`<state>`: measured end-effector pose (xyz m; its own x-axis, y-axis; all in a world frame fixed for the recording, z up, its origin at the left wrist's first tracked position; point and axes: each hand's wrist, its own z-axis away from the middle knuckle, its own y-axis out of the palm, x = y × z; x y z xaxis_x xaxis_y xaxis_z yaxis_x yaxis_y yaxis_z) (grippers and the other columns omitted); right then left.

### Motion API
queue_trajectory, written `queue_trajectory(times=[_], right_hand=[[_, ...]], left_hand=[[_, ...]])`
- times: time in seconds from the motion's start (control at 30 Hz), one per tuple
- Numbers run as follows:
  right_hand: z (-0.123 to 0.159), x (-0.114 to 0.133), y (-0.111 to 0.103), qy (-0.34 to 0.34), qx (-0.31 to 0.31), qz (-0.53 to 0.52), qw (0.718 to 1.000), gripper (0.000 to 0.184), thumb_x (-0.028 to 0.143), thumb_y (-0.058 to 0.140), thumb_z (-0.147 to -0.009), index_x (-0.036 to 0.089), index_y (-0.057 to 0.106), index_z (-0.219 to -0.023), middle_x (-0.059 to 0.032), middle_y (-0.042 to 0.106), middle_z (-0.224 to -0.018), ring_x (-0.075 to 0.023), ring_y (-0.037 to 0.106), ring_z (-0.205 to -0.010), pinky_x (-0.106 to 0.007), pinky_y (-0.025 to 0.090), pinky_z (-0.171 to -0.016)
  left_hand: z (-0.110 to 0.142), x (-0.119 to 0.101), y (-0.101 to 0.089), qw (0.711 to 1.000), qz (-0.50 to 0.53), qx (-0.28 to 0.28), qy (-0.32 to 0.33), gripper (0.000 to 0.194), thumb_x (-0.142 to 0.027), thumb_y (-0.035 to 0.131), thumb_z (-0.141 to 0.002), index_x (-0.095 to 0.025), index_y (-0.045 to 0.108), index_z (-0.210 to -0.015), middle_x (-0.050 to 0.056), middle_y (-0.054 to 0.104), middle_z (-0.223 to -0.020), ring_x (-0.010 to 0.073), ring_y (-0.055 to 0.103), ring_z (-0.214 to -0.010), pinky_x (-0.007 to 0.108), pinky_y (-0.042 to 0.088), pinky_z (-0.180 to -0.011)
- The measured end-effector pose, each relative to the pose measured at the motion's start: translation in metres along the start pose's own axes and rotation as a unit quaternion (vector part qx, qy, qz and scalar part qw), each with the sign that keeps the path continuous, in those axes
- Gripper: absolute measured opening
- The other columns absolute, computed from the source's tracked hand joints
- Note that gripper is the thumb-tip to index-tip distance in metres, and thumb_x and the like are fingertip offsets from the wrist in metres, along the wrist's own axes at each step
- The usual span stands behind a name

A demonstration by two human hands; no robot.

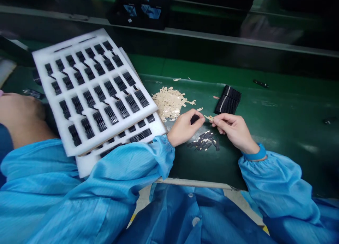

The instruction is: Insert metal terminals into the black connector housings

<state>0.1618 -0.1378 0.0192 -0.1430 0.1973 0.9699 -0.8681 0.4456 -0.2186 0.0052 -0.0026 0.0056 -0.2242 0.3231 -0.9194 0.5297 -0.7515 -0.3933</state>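
My left hand (184, 128) is closed, with thumb and forefinger pinched together. A small black piece (195, 119) shows within its curled fingers, its shape mostly hidden. Close beside it, my right hand (234, 129) pinches a small flat cream-coloured tab (208, 118) between thumb and fingertips. A loose heap of similar cream tabs (169, 102) lies beyond my left hand. Just below the hands is a scatter of small black strips with shiny ends (205, 141). Past my right hand stands a tight row of black parts (228, 100).
Two stacked white foam trays (87, 117) with black parts in their slots rest at the left. A bare forearm of another person (22, 117) reaches in beside them. One black piece (261, 83) lies on the green table (288, 131) at the far right.
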Motion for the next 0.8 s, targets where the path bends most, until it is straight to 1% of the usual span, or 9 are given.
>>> queue_trajectory(times=[0.1,0.17,0.2,0.27,0.33,0.47,0.57,0.67,0.8], right_hand=[[0.001,-0.004,0.009,-0.022,-0.053,0.023,0.998,0.023,0.038,0.072,-0.085,0.016,0.074,-0.080,-0.0015,0.068,-0.068,-0.0085,0.048,-0.052,-0.023,0.038,-0.051],[0.001,-0.007,0.015,-0.030,-0.080,0.026,0.996,0.023,0.038,0.072,-0.084,0.016,0.073,-0.080,-0.0011,0.067,-0.067,-0.0090,0.049,-0.052,-0.023,0.039,-0.051],[0.002,-0.008,0.018,-0.031,-0.088,0.025,0.995,0.023,0.039,0.071,-0.085,0.016,0.073,-0.081,-0.0009,0.067,-0.067,-0.0091,0.049,-0.052,-0.023,0.040,-0.051],[0.003,-0.010,0.023,-0.036,-0.091,0.025,0.995,0.024,0.039,0.070,-0.087,0.016,0.073,-0.082,-0.0004,0.066,-0.067,-0.0092,0.049,-0.053,-0.024,0.041,-0.052],[0.005,-0.010,0.027,-0.046,-0.090,0.029,0.994,0.025,0.040,0.068,-0.090,0.016,0.073,-0.083,0.0000,0.066,-0.067,-0.0094,0.050,-0.053,-0.024,0.043,-0.055],[0.009,-0.010,0.031,-0.056,-0.092,0.029,0.994,0.024,0.040,0.067,-0.092,0.017,0.074,-0.087,0.0000,0.066,-0.068,-0.0104,0.052,-0.055,-0.025,0.046,-0.057],[0.011,-0.011,0.032,-0.050,-0.079,0.026,0.995,0.024,0.040,0.066,-0.092,0.018,0.075,-0.092,-0.0017,0.069,-0.075,-0.0112,0.054,-0.057,-0.026,0.047,-0.058],[0.010,-0.014,0.032,-0.052,-0.065,0.029,0.996,0.024,0.040,0.064,-0.094,0.019,0.076,-0.093,-0.0032,0.070,-0.080,-0.0131,0.058,-0.062,-0.027,0.047,-0.059],[0.010,-0.015,0.033,-0.110,-0.076,0.101,0.986,0.023,0.037,0.060,-0.097,0.020,0.076,-0.092,-0.0055,0.071,-0.085,-0.0171,0.063,-0.074,-0.029,0.050,-0.068]], left_hand=[[0.003,0.000,0.002,0.996,0.015,-0.082,0.022,0.014,-0.033,0.061,-0.093,-0.019,0.065,-0.094,-0.002,0.068,-0.079,0.0118,0.062,-0.072,0.025,0.049,-0.072],[0.007,-0.001,0.004,0.990,-0.011,-0.122,0.067,0.013,-0.032,0.062,-0.094,-0.020,0.065,-0.095,-0.005,0.060,-0.066,0.0095,0.054,-0.059,0.023,0.046,-0.064],[0.009,-0.001,0.005,0.986,-0.033,-0.128,0.098,0.013,-0.032,0.062,-0.094,-0.020,0.066,-0.096,-0.005,0.057,-0.063,0.0091,0.052,-0.056,0.023,0.045,-0.062],[0.012,0.001,0.007,0.978,-0.085,-0.113,0.151,0.011,-0.029,0.061,-0.095,-0.021,0.067,-0.099,-0.004,0.061,-0.067,0.0093,0.055,-0.059,0.022,0.045,-0.063],[0.014,0.004,0.009,0.970,-0.131,-0.103,0.177,0.011,-0.027,0.060,-0.096,-0.021,0.068,-0.101,-0.002,0.069,-0.079,0.0101,0.062,-0.068,0.022,0.047,-0.068],[0.014,0.007,0.011,0.958,-0.177,-0.124,0.188,0.012,-0.028,0.058,-0.098,-0.021,0.067,-0.102,0.001,0.074,-0.090,0.0113,0.069,-0.080,0.022,0.049,-0.073],[0.015,0.005,0.011,0.955,-0.210,-0.124,0.171,0.018,-0.033,0.055,-0.100,-0.021,0.067,-0.107,0.003,0.076,-0.094,0.0127,0.071,-0.083,0.023,0.050,-0.075],[0.015,0.005,0.010,0.954,-0.232,-0.106,0.157,0.024,-0.035,0.050,-0.102,-0.021,0.067,-0.110,0.004,0.076,-0.098,0.0141,0.072,-0.088,0.025,0.051,-0.078],[0.014,0.007,0.006,0.959,-0.212,-0.074,0.173,0.025,-0.033,0.050,-0.101,-0.020,0.069,-0.108,0.004,0.077,-0.093,0.0135,0.071,-0.082,0.024,0.051,-0.077]])
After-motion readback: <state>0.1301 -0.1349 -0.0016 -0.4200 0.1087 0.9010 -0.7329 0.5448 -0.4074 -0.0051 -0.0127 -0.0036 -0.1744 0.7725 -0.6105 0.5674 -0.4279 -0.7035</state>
